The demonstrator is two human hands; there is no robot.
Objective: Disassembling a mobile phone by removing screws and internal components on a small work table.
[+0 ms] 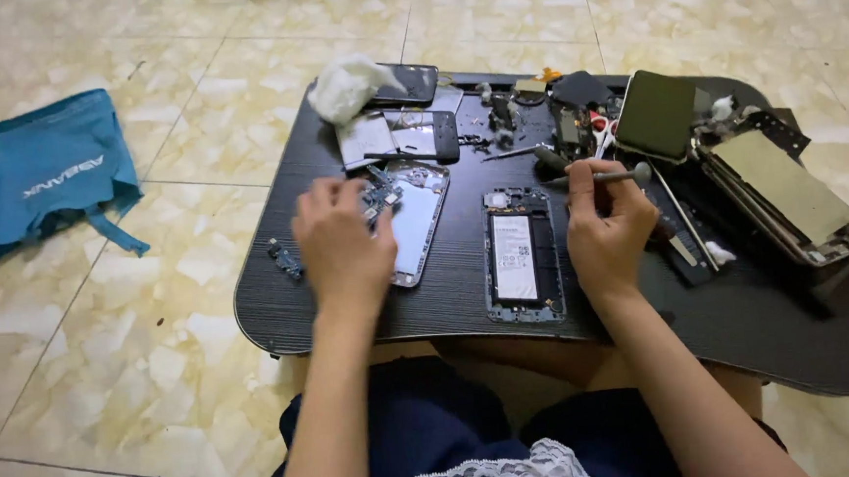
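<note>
An opened phone body [522,255] with its white battery showing lies face down in the middle of a low black table [468,305]. My right hand [606,227] hovers just right of it, closed on a thin grey tool [605,176] held level. My left hand [342,242] rests over the lower left part of a silver phone back frame [416,217], fingers curled at a small circuit board [379,200]; whether it grips the board I cannot tell.
Several phone parts, screens and a white cloth [346,86] crowd the table's far edge. A stack of opened tablets [785,197] fills the right side, with red-handled scissors [600,131] nearby. Small loose parts [284,259] lie left. A blue bag [52,168] sits on the tiled floor.
</note>
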